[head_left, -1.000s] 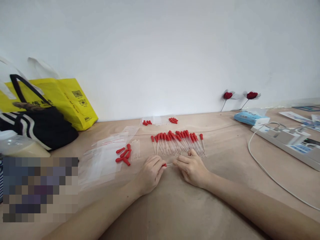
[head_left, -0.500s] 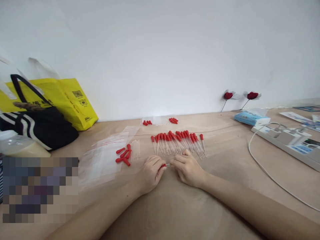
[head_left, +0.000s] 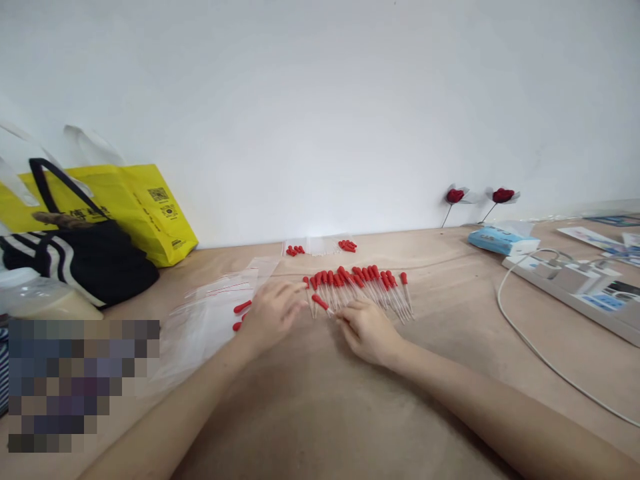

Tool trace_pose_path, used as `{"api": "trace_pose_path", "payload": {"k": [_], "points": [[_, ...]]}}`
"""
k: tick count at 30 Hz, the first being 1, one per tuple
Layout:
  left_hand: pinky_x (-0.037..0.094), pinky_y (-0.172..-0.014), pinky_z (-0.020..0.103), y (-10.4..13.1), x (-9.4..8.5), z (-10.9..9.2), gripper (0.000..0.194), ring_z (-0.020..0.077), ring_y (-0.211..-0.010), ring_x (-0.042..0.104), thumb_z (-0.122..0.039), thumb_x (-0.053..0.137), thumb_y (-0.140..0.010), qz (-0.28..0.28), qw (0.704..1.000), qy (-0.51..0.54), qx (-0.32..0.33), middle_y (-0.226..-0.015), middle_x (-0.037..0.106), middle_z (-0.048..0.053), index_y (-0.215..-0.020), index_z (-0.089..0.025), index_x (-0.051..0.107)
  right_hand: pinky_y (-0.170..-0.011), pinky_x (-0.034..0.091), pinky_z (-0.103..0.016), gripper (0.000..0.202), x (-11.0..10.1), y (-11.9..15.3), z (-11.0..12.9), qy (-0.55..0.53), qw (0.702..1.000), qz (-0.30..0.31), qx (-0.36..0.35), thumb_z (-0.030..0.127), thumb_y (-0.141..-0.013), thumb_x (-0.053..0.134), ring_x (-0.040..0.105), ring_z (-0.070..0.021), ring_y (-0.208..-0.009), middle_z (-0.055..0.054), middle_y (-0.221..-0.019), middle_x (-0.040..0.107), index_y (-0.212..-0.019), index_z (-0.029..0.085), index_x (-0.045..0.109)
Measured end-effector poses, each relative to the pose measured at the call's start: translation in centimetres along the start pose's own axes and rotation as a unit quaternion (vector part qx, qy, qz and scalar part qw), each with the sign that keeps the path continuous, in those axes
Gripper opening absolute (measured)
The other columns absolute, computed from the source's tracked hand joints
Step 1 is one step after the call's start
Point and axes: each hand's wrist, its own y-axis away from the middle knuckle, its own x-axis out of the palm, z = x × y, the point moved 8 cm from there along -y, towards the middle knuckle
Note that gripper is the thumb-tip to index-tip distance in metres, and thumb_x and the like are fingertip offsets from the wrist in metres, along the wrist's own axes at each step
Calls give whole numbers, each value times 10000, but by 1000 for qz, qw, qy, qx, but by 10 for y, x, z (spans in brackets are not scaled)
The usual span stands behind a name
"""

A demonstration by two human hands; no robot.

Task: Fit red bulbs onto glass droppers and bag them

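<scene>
Between the fingers of my right hand is a dropper, a clear tube with a red rubber bulb pointing up and left. My left hand is apart from it, fingers spread and somewhat blurred, over the loose red bulbs and hiding part of them. The loose clear tubes beside those bulbs are covered by that hand. Just beyond both hands lies a row of assembled droppers, red bulbs toward the wall and tips toward me.
Clear zip bags lie flat on the left. Farther back is a bag with more bulbs and tubes. A yellow bag, a black bag and a jar stand left. Tissues and a power strip with a cable are right.
My left hand has let go of the red bulb and moved left over the loose bulbs. The right hand keeps the dropper, whose bulb now shows fully and tilts toward the row.
</scene>
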Motion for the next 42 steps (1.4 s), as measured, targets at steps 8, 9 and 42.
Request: {"api": "trace_pose_path", "payload": {"k": [8,9,42], "points": [[408,-704,284,8,-10,108,217,224,-864,558,-313,427,-738,155,960,-91,-215,-876,632,44,-784,-193,602,-589,365,-270,238,20,-65,-17,-5,969,7,247,209,-774,395,591,-205,-772,-102,-842,644,-952,138,536],[409,-692,278,10,-10,113,215,222,-854,560,-309,427,-730,164,957,-91,-223,-869,632,45,-774,-192,601,-590,370,-277,251,24,-71,-15,9,966,12,257,213,-765,409,594,-216,-786,-111,-859,643,-977,132,517],[292,-826,456,27,7,130,226,274,-878,578,-422,515,-691,91,918,-55,-383,-829,673,45,-730,-207,573,-875,229,-476,288,80,-118,37,-13,958,136,250,324,-798,430,578,-260,-909,-138,-959,647,-902,158,641]]}}
